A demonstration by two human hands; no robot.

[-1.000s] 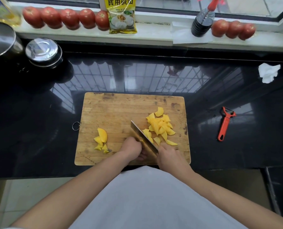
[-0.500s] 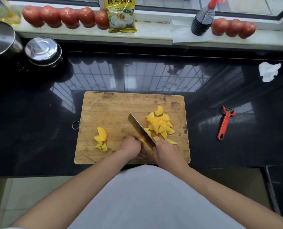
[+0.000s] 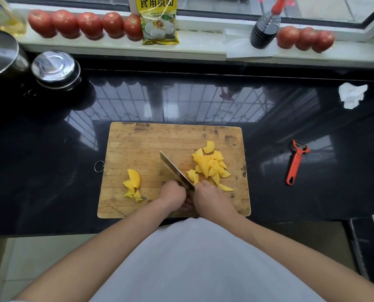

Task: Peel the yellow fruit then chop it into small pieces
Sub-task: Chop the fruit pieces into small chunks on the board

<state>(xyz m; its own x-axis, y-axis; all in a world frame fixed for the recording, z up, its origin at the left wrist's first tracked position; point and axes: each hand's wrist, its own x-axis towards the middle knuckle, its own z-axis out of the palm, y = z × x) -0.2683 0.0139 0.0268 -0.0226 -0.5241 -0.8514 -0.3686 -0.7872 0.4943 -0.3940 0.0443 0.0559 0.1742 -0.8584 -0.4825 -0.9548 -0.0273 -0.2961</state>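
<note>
One wooden cutting board [image 3: 151,147] lies on the black desk [image 3: 50,171] near its front edge. On the board the yellow fruit sits in two groups: a large heap of pieces [image 3: 210,165] toward the board's right edge, too overlapped to count, and a small cluster [image 3: 133,185] toward its left edge, about five pieces. One knife [image 3: 175,170] stands between the two groups, its blade angled toward the far left. The right hand [image 3: 212,198] is curled around the knife's handle (the handle itself is hidden). The left hand [image 3: 174,196] is curled just beside the blade at the board's front edge; whether it holds anything I cannot tell. The two hands are close together. One red peeler [image 3: 295,163] lies on the desk right of the board. On the windowsill behind sit eight tomatoes, five at left [image 3: 85,25] and three at right [image 3: 306,39].
</note>
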